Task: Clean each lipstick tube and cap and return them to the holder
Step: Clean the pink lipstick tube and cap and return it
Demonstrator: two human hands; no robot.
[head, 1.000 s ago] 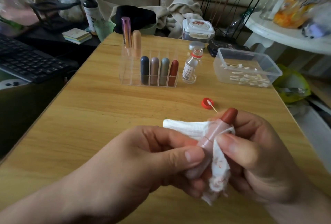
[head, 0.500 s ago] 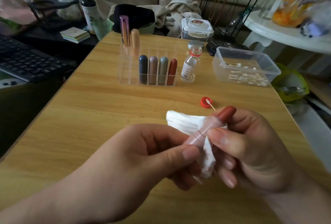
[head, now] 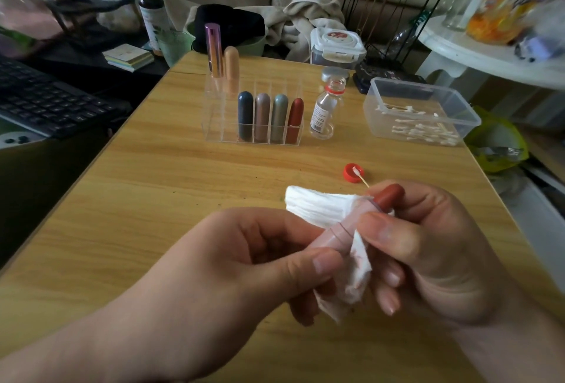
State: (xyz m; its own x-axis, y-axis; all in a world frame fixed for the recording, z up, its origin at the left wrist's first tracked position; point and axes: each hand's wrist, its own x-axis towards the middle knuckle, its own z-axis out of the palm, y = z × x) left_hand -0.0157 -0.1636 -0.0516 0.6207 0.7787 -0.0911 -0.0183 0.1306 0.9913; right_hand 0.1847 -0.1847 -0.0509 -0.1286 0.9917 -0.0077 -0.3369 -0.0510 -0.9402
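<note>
Low in the centre of the frame, the left hand (head: 244,263) pinches the base of the uncapped lipstick tube (head: 344,228) to steady it while the right hand (head: 434,248) grips a tissue (head: 318,206) round its barrel for wiping, the holder (head: 253,128) standing on the surface (head: 146,199) above.

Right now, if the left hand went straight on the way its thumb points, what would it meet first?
Probably the white tissue hanging below the lipstick tube, right beside the left hand thumb; the right hand lies just behind it. Depth is unclear.
</note>
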